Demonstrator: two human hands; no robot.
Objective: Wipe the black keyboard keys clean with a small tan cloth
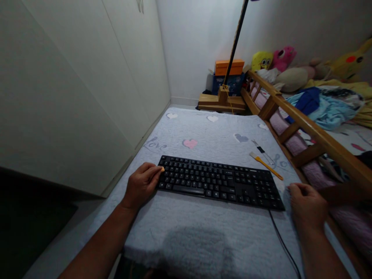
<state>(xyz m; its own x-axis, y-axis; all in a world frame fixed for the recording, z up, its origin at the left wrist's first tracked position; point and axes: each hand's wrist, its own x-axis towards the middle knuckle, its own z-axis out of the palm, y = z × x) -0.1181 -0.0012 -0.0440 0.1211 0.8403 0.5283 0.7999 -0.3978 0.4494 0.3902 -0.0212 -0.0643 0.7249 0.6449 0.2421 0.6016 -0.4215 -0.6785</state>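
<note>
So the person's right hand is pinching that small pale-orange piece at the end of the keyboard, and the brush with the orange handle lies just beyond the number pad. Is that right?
Not quite: in the head view, the left hand pinches the small pale-orange piece at the keyboard's end. The brush is as you say.

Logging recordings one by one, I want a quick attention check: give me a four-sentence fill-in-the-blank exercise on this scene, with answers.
The left hand pinches a small pale-orange piece at the ____ end of the keyboard.
The right hand is beside the keyboard's ____ end.
The orange-handled brush lies between the keyboard and a wire tool with a ____ grip.
The printed heart nearest the keyboard is ____.

Missing words: left; right; black; pink.
</note>
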